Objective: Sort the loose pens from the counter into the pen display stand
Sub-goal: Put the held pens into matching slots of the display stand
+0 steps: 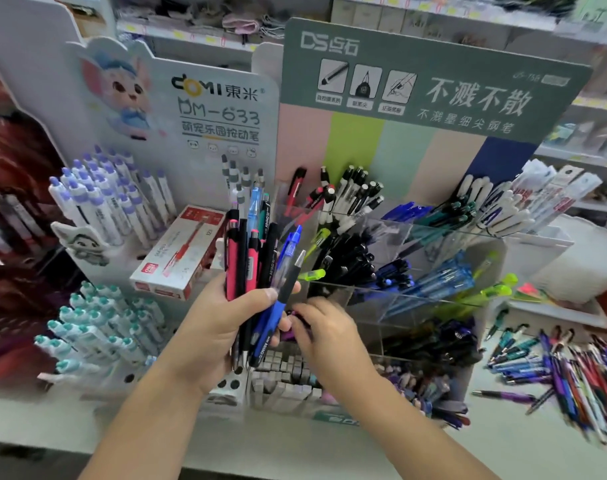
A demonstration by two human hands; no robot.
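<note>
The left hand had its grip wrapped round a mixed bundle of pens, held upright before the clear acrylic pen display stand. The right hand pinched near the bundle's lower end, seemingly picking one out. More loose pens lay on the table. Next likely came matching that pen to its compartment.

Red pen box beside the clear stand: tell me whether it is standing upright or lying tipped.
Tipped. The red pen box leans back on its long side against the white display, its printed face turned up. Open or sealed: cannot tell.
</note>
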